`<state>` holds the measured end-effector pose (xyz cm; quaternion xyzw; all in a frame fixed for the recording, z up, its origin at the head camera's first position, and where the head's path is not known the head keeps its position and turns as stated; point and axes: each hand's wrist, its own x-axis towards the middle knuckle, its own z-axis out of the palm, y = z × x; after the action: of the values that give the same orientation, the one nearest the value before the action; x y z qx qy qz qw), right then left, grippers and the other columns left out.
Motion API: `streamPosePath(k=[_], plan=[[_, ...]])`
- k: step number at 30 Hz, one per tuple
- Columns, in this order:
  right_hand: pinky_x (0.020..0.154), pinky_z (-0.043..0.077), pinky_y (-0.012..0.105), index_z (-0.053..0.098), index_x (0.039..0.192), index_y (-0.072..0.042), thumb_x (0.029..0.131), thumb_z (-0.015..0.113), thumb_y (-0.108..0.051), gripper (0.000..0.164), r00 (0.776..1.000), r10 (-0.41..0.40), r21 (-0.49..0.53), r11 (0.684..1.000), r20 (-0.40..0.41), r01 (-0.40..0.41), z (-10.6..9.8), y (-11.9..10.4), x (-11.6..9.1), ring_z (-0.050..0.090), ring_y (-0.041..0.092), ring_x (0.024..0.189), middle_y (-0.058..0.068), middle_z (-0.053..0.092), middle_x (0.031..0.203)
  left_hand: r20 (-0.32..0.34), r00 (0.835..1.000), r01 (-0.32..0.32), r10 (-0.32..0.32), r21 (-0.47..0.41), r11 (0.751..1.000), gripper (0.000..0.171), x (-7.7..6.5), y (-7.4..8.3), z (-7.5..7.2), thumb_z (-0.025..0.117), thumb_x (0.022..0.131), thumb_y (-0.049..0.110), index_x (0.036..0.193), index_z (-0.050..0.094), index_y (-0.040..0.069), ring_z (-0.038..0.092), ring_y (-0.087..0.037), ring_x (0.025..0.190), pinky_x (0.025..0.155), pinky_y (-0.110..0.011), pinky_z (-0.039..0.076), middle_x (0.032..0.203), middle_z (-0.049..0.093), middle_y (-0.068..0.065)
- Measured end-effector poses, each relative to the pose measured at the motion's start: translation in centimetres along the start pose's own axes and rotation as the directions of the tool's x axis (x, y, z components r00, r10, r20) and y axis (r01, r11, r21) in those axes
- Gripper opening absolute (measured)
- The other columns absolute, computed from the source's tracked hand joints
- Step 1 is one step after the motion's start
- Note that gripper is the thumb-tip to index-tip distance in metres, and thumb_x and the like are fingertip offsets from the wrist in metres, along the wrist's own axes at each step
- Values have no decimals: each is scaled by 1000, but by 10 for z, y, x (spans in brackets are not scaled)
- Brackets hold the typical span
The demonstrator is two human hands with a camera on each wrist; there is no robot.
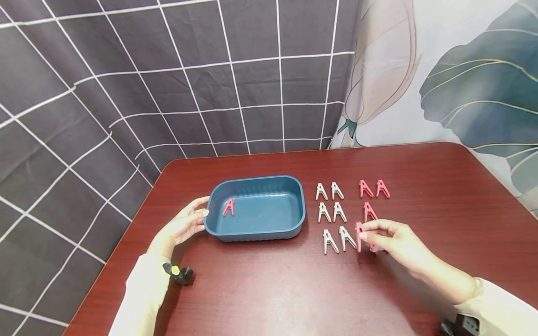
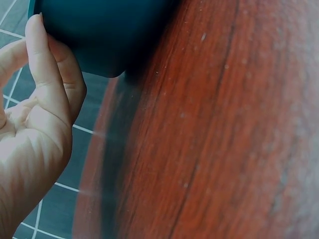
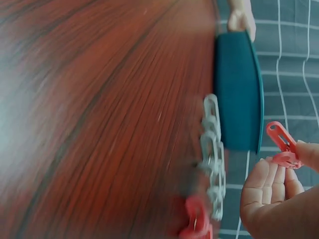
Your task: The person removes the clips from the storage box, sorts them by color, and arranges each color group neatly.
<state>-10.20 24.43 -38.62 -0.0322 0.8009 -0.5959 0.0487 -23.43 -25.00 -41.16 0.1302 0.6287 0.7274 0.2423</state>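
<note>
My right hand [image 1: 395,240] pinches a pink clothespin [image 3: 281,137] between thumb and fingers, lifted above the table beside the nearest white clothespins. Under that hand another pink clothespin [image 1: 372,247] is partly hidden. Three more pink clothespins [image 1: 369,212] lie just beyond it. At the left end of a blue plastic bin [image 1: 257,235], my left hand [image 1: 187,226] holds the rim, with the thumb at the edge [image 2: 37,37] in the left wrist view. Inside the bin, toward its left side, lies one pink clothespin [image 1: 229,207].
Several white clothespins [image 1: 323,212] lie in two columns between the bin and the pink ones. The reddish wooden table [image 1: 269,289] ends at a dark gridded cloth [image 1: 252,84] and a flower-patterned cloth [image 1: 386,70] behind.
</note>
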Motion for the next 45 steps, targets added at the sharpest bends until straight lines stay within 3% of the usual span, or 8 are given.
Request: streamPosePath(k=[4,10,17,24,29,45], plan=[[60,49,23,64,106,2,90,63,-11,20,998,41,-62,997,-39,-43,-15,6,2,60,7,66,-17,66,77,0,1000,0,0,0,1000,39,-1,-1,-2,38,99,-1,132,38,20,67,-13,90,79,-28,55,107,61,-1],[62,50,25,61,111,9,90,64,-17,34,996,51,-181,981,-70,-63,-33,12,7,60,10,68,-16,67,80,-8,1000,2,-2,5,1000,38,-2,0,-3,39,99,0,132,38,20,67,-13,91,79,-28,55,108,61,-1],[62,52,25,58,115,13,92,63,-20,40,992,86,-214,971,-92,-104,-49,23,20,60,11,66,-15,66,79,-11,1000,12,-12,6,1000,38,-3,-1,-3,37,100,0,132,38,21,66,-11,91,78,-26,55,108,61,0],[63,54,24,54,117,16,93,61,-19,43,990,117,-193,973,-77,-130,-62,34,33,59,6,67,-11,63,75,19,1000,5,-3,-64,998,42,-3,-1,-2,28,99,-7,131,38,19,67,-12,88,74,-25,55,104,62,-1],[63,56,24,54,113,19,93,61,-18,43,991,127,-179,975,-50,-133,-69,40,40,61,4,67,-5,65,75,20,1000,2,-1,-34,999,43,-2,-2,-2,29,99,-6,131,38,21,66,-12,90,75,-26,55,105,61,-1],[65,56,25,55,113,19,93,60,-17,42,984,176,-342,925,8,-163,-79,42,55,62,4,71,11,69,89,39,999,-18,17,36,999,42,1,-6,-8,36,100,0,134,37,24,65,-10,94,78,-26,54,109,60,0]])
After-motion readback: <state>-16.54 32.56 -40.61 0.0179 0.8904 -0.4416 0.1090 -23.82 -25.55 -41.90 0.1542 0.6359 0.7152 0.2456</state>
